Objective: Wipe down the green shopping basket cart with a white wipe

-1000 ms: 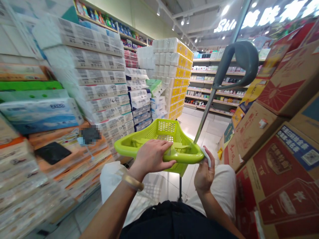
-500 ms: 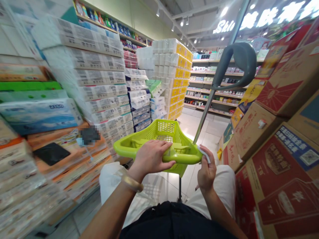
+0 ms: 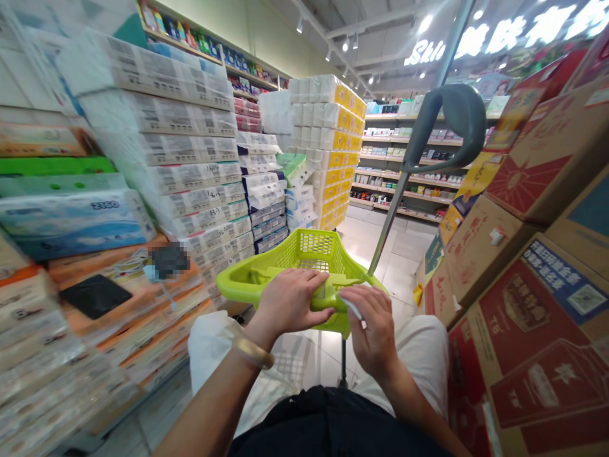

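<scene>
A lime-green shopping basket [image 3: 304, 251] on a wheeled stand sits in front of me in a shop aisle. My left hand [image 3: 290, 301] lies over its near rim, fingers curled round the edge. My right hand [image 3: 373, 327] is on the rim just to the right, pinching a small white piece, perhaps paper or a cloth [image 3: 352, 308], against the plastic. A grey curved pull handle [image 3: 451, 120] on a metal pole [image 3: 387, 222] rises from the basket's right side.
Tall stacks of tissue and toilet-paper packs [image 3: 166, 152] line the left side. Red and brown cartons [image 3: 533, 254] are piled close on the right. A tiled floor [image 3: 404, 247] leads ahead to product shelves [image 3: 409, 171]. A black phone-like object [image 3: 92, 295] lies on orange packs.
My right hand has moved left along the basket rim with the white piece, from the right corner to beside my left hand. My left hand has stayed in place.
</scene>
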A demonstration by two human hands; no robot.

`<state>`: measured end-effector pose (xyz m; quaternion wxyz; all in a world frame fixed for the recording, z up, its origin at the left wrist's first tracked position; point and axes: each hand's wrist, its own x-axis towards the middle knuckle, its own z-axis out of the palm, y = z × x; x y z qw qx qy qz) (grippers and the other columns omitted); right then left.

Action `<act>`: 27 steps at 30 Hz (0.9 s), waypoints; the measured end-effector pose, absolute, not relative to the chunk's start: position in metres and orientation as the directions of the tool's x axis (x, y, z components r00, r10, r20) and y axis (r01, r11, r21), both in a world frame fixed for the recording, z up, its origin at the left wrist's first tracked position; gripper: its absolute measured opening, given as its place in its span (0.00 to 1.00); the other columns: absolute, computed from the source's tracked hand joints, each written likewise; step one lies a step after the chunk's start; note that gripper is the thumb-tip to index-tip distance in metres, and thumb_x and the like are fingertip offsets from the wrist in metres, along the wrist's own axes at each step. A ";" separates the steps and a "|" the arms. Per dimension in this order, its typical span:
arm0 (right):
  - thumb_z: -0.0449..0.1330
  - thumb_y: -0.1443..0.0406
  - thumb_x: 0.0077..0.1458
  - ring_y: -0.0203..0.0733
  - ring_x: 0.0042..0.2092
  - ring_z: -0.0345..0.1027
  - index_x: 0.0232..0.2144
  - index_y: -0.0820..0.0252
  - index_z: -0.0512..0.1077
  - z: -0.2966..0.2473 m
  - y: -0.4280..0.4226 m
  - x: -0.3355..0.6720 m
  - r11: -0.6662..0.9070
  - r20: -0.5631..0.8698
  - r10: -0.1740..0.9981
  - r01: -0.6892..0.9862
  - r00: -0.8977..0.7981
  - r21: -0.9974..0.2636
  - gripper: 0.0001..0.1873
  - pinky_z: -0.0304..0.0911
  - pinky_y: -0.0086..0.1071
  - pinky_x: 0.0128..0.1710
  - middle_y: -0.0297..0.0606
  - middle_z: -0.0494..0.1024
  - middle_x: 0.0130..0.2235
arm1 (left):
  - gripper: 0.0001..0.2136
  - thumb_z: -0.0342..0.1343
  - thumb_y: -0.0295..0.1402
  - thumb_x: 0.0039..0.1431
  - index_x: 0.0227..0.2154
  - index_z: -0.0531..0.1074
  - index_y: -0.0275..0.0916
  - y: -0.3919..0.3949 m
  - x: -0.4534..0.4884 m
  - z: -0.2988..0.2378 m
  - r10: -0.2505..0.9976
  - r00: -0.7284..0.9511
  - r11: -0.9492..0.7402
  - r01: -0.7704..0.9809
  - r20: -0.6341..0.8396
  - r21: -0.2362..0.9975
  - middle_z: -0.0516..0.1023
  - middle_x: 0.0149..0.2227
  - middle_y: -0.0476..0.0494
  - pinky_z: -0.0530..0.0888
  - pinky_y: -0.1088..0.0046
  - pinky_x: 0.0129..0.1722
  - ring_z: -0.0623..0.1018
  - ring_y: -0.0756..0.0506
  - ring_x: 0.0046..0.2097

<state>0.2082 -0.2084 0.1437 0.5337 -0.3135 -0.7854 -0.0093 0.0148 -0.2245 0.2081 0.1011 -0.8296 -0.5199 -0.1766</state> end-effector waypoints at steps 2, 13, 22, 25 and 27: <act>0.54 0.69 0.59 0.45 0.53 0.70 0.49 0.51 0.73 0.146 -0.213 0.205 0.850 0.828 0.434 0.467 -0.355 -0.246 0.17 0.56 0.44 0.58 0.37 0.79 0.48 | 0.24 0.57 0.48 0.55 0.51 0.70 0.41 -0.225 0.015 0.208 0.825 0.401 -0.442 0.897 0.398 0.012 0.79 0.48 0.40 0.72 0.59 0.48 0.78 0.38 0.48; 0.54 0.69 0.58 0.46 0.51 0.71 0.45 0.53 0.74 0.144 -0.205 0.217 0.811 0.846 0.468 0.505 -0.257 -0.295 0.15 0.58 0.46 0.57 0.37 0.80 0.45 | 0.26 0.58 0.49 0.53 0.53 0.69 0.41 -0.225 0.015 0.208 0.826 0.404 -0.442 0.897 0.394 0.008 0.78 0.48 0.39 0.72 0.59 0.49 0.77 0.38 0.48; 0.53 0.71 0.59 0.45 0.46 0.72 0.38 0.54 0.75 0.130 -0.184 0.239 0.790 0.899 0.439 0.478 -0.003 -0.384 0.12 0.59 0.47 0.55 0.37 0.80 0.40 | 0.27 0.58 0.50 0.54 0.53 0.69 0.41 -0.226 0.014 0.208 0.828 0.401 -0.443 0.896 0.391 0.018 0.78 0.49 0.39 0.72 0.58 0.50 0.77 0.37 0.49; 0.53 0.71 0.59 0.45 0.46 0.72 0.38 0.54 0.75 0.129 -0.187 0.235 0.843 0.905 0.422 0.390 -0.054 -0.370 0.12 0.61 0.47 0.53 0.38 0.80 0.40 | 0.27 0.58 0.50 0.53 0.53 0.68 0.41 -0.227 0.013 0.208 0.829 0.403 -0.442 0.897 0.388 0.013 0.78 0.49 0.40 0.72 0.58 0.50 0.77 0.37 0.49; 0.53 0.71 0.58 0.46 0.47 0.72 0.39 0.54 0.75 0.129 -0.191 0.231 0.887 0.913 0.374 0.351 -0.165 -0.300 0.13 0.60 0.48 0.54 0.37 0.81 0.41 | 0.28 0.58 0.50 0.54 0.53 0.68 0.40 -0.227 0.012 0.209 0.829 0.410 -0.446 0.895 0.381 0.006 0.78 0.49 0.40 0.72 0.58 0.50 0.77 0.37 0.49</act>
